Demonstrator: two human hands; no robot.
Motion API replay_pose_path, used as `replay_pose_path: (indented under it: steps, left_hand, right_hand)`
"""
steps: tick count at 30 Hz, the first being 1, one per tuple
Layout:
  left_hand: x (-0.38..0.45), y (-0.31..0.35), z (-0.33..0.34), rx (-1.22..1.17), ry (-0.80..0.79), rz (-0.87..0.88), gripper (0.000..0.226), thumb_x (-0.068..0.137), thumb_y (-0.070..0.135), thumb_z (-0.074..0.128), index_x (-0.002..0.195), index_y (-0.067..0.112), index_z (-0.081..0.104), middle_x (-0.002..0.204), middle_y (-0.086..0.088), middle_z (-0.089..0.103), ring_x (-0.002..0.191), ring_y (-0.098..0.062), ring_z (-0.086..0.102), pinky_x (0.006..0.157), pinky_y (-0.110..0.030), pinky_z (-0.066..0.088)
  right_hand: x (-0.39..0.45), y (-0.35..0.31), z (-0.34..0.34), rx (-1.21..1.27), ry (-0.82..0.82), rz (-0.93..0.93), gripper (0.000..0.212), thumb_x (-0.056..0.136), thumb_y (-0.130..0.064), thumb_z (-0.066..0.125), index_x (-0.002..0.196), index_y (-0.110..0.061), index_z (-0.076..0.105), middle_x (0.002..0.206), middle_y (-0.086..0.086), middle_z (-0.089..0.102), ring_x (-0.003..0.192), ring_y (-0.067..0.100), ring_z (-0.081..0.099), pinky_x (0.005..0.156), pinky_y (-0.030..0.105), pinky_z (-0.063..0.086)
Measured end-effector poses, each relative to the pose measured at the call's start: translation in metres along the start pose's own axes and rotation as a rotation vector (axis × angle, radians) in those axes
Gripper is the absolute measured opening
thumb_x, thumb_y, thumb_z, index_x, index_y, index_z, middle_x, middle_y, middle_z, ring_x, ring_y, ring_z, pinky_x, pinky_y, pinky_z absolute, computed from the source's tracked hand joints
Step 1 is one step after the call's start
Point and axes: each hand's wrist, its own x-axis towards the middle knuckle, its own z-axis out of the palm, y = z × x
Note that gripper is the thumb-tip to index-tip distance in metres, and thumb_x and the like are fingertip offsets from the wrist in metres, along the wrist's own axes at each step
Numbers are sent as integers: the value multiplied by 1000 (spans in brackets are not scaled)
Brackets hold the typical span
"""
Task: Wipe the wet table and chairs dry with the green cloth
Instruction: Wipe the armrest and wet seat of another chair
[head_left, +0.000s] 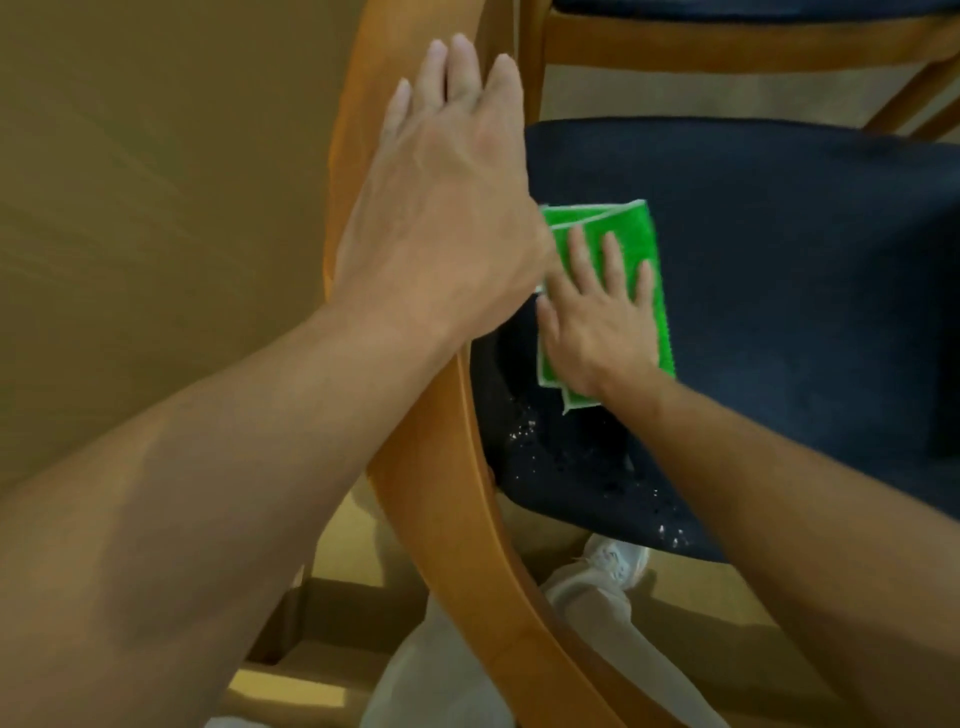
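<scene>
The folded green cloth (631, 236) lies on the dark blue seat (779, 270) of a wooden chair. My right hand (597, 322) presses flat on the cloth with straight, spread fingers. My left hand (447, 197) rests with straight fingers on the chair's curved wooden backrest (431, 467), above and left of the cloth. Water droplets (524, 431) glisten on the seat near its back edge, below the cloth, and more droplets (670, 535) sit at the seat's near corner.
A second wooden chair (727, 47) with a dark blue seat stands behind the first. A tan wall (156, 182) fills the left. My white trousers and white shoe (618, 561) show below the seat on the tan floor.
</scene>
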Motion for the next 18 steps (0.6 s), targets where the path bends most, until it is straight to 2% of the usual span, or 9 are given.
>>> replay_pose_path:
  steps: [3, 6, 8, 11, 13, 16, 18]
  left_hand:
    - [-1, 1, 0, 14, 13, 3, 68, 93, 18, 46, 151, 7, 13, 159, -15, 10, 147, -25, 5, 116, -33, 3]
    - [-3, 1, 0, 13, 23, 2, 65, 94, 17, 44, 152, 8, 13, 159, -14, 10, 147, -25, 5, 117, -33, 4]
    - [-2, 1, -1, 1, 30, -6, 65, 95, 16, 44, 152, 9, 14, 159, -13, 10, 147, -24, 5, 117, -33, 4]
    - [-1, 1, -1, -11, 27, -12, 65, 94, 15, 44, 152, 9, 15, 159, -13, 11, 147, -24, 5, 116, -32, 3]
    - [-1, 1, 0, -4, 34, -7, 65, 94, 16, 45, 151, 8, 15, 159, -14, 11, 147, -24, 5, 116, -32, 3]
    - [-1, 0, 2, 20, 50, 16, 66, 93, 18, 47, 151, 7, 17, 158, -14, 14, 147, -26, 7, 117, -34, 5]
    - [0, 0, 3, 32, 44, 24, 67, 92, 19, 49, 150, 7, 18, 158, -14, 16, 146, -26, 9, 117, -35, 7]
  right_hand:
    - [-39, -22, 9, -46, -42, -269, 56, 98, -50, 10, 151, -35, 3, 162, -2, 4, 147, 30, -4, 115, 58, -3]
    - [-81, -25, 14, -79, -137, -517, 55, 99, -49, 17, 152, -35, 8, 161, -4, 1, 147, 29, -5, 115, 59, -3]
    - [-109, -15, 15, -124, -192, -627, 57, 98, -47, 20, 152, -32, 13, 161, -2, 3, 147, 30, -3, 115, 59, -2]
    - [-128, 17, 13, -187, -200, -733, 58, 97, -46, 26, 153, -31, 17, 160, -1, 13, 147, 30, 9, 114, 59, 6]
    - [-123, 28, 12, -171, -157, -680, 56, 99, -48, 27, 152, -36, 15, 160, -4, 14, 147, 28, 12, 116, 57, 8]
    - [-89, 6, 11, -77, -48, -285, 55, 100, -49, 18, 153, -36, 10, 161, -2, 12, 147, 30, 8, 115, 55, 2]
    - [-71, -22, 13, -31, -17, -112, 55, 100, -47, 15, 153, -30, 11, 161, 5, 11, 147, 35, 6, 113, 60, -1]
